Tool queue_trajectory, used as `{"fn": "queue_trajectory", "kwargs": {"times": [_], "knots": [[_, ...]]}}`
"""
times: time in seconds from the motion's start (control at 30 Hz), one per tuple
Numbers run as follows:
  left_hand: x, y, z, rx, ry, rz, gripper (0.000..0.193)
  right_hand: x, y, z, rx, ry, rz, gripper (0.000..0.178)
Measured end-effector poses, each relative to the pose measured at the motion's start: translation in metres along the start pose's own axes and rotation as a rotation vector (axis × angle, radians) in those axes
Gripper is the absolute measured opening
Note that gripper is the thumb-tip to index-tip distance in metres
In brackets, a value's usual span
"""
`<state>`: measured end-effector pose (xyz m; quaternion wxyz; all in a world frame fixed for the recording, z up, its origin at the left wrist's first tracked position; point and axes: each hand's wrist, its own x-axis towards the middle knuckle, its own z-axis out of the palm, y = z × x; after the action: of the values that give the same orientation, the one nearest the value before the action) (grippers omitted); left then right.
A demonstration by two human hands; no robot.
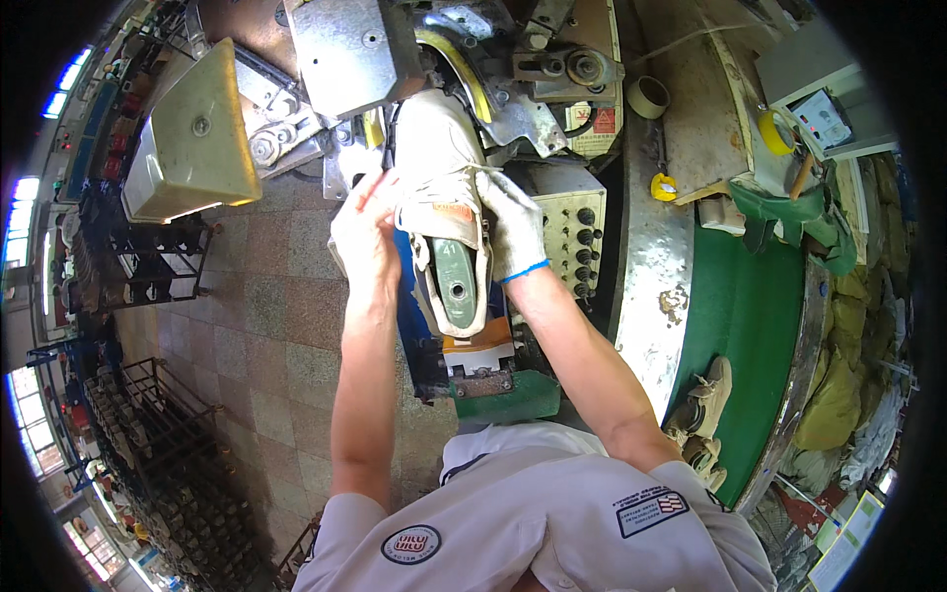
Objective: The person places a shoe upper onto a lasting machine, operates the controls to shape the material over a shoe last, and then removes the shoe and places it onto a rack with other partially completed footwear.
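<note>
A beige lace-up shoe (437,138) sits toe-first in the jaws of a metal machine (355,54), its heel end toward me. A green shoe last (455,286) fills its opening. My bare left hand (367,232) grips the shoe's left side, with the fingertips against the upper near the laces. On the other side my right hand (515,227), in a white knit glove with a blue cuff, holds the shoe beside the laces. The fingers of that hand are partly hidden behind the shoe. Below the heel is an orange and white support (479,345).
A control panel (572,237) with black knobs stands right of the shoe. Farther right, a green conveyor belt (735,296) carries more beige shoes (708,395). A tape roll (648,97) lies at upper right. Dark racks (148,424) and a pale machine cover (192,138) stand left.
</note>
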<state>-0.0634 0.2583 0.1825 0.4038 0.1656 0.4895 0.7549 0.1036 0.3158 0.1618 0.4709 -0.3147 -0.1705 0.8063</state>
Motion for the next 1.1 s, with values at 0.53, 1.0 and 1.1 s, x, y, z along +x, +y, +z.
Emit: {"fn": "queue_trajectory", "kwargs": {"times": [0.53,1.0,1.1], "knots": [[-0.027,-0.069,-0.010,-0.110,-0.066,-0.355,0.046,0.017,0.023,-0.016,-0.138,0.180,-0.047,0.036],[-0.154,-0.158,-0.145,1.060,0.247,-0.339,0.091,-0.137,-0.053,-0.184,-0.126,0.200,-0.099,0.049],[-0.146,-0.173,-0.137,1.035,0.218,-0.347,0.101,-0.163,-0.070,-0.173,-0.360,0.463,-0.147,0.043]]}}
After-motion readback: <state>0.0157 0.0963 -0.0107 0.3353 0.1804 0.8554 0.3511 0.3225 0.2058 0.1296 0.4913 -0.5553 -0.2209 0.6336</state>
